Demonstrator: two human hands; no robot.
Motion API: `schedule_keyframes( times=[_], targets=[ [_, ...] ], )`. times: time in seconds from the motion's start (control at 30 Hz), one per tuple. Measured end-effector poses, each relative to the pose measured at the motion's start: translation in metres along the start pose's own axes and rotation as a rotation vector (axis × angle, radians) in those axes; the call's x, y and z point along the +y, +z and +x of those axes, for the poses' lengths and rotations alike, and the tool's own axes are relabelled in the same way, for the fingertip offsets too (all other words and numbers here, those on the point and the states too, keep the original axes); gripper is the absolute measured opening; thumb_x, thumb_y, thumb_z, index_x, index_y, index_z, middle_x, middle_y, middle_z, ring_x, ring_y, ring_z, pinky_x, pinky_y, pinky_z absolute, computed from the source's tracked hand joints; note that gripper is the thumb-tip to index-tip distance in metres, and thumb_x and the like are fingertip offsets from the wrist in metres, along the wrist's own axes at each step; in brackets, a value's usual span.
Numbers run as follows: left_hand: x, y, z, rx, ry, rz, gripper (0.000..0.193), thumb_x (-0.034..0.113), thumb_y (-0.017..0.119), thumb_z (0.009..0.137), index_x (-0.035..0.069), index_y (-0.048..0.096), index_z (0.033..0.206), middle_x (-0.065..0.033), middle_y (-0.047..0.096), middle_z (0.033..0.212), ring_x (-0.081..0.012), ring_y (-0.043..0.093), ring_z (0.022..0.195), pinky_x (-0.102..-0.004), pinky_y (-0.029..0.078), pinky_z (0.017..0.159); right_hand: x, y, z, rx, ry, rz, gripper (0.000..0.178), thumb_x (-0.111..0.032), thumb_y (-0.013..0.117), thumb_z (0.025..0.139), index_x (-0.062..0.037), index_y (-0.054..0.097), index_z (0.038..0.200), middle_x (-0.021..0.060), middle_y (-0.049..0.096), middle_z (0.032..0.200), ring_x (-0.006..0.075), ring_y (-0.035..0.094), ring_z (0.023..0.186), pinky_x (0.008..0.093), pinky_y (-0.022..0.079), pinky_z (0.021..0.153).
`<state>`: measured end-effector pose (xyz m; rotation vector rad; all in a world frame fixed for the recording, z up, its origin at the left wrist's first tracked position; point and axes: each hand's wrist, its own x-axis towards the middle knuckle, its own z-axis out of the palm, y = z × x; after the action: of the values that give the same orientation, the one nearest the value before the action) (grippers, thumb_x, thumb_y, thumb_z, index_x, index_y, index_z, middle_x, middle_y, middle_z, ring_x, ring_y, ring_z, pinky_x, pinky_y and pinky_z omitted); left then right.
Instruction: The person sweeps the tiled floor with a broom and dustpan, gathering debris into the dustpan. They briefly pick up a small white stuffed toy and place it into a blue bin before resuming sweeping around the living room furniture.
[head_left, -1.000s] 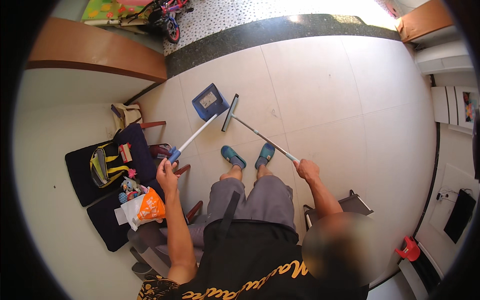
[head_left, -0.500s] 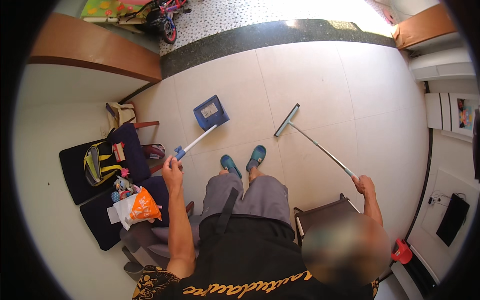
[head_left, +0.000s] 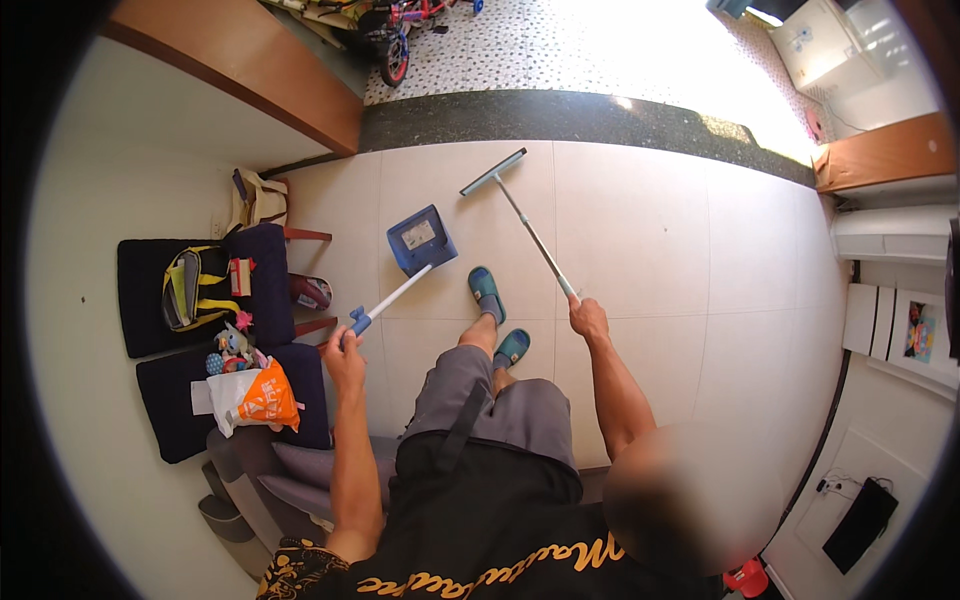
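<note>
My left hand (head_left: pixel 346 364) is closed round the blue grip of a long-handled dustpan (head_left: pixel 423 242). Its blue pan has a pale label inside and a white handle, and it is just ahead of my feet, to the left. In my right hand (head_left: pixel 590 319) is the end of a floor squeegee's pole. The squeegee (head_left: pixel 530 222) reaches forward and left, its slim light-blue head with a dark edge lying on the floor beyond the dustpan. Green slippers (head_left: pixel 512 347) are on my feet, the left one further forward.
On the left stand chairs with dark cushions (head_left: pixel 272 275), holding a black-and-yellow bag (head_left: pixel 190 290), a soft toy and an orange-and-white plastic bag (head_left: pixel 262 397). A dark stone threshold (head_left: pixel 590 118) crosses ahead, a child's bicycle (head_left: pixel 395 50) beyond it. White cabinets (head_left: pixel 885 325) line the right.
The squeegee has swung forward and left with my right hand, its head now nearer the threshold. My left foot has stepped forward. The dustpan stays in about the same place.
</note>
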<state>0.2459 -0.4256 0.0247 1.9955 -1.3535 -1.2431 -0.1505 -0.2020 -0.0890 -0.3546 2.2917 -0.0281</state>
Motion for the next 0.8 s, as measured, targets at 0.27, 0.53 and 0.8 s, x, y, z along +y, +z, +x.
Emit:
schedule_keyframes(
  times=[0.27, 0.53, 0.8],
  targets=[
    [0.017, 0.020, 0.040, 0.021, -0.081, 0.020, 0.039, 0.027, 0.056, 0.092, 0.000, 0.057, 0.119, -0.0096, 0.066, 0.089, -0.0124, 0.057, 0.061, -0.0235, 0.043, 0.043, 0.095, -0.029, 0.022, 0.034, 0.059, -0.174, 0.070, -0.056, 0.033, 0.094, 0.0061, 0.064, 0.090, 0.0324, 0.062, 0.093, 0.0470, 0.060, 0.092, 0.0498, 0.048, 0.081],
    [0.016, 0.046, 0.098, -0.009, -0.109, 0.096, 0.040, 0.027, 0.057, 0.091, -0.002, 0.058, 0.117, -0.0111, 0.066, 0.089, -0.0175, 0.059, 0.074, -0.0305, 0.046, 0.067, 0.265, -0.123, -0.085, 0.035, 0.264, -0.351, 0.067, -0.056, 0.039, 0.093, 0.0039, 0.061, 0.074, 0.0239, 0.061, 0.070, 0.0377, 0.060, 0.067, 0.0469, 0.046, 0.065],
    [0.002, 0.064, 0.115, 0.063, -0.165, 0.066, 0.039, 0.028, 0.058, 0.089, -0.002, 0.059, 0.115, -0.0170, 0.066, 0.099, -0.0274, 0.063, 0.089, -0.0353, 0.048, 0.080, 0.181, -0.167, -0.022, 0.128, 0.052, -0.242, 0.061, -0.050, 0.046, 0.093, 0.0017, 0.055, 0.063, 0.0148, 0.056, 0.060, 0.0280, 0.054, 0.057, 0.0423, 0.042, 0.058]
  ],
)
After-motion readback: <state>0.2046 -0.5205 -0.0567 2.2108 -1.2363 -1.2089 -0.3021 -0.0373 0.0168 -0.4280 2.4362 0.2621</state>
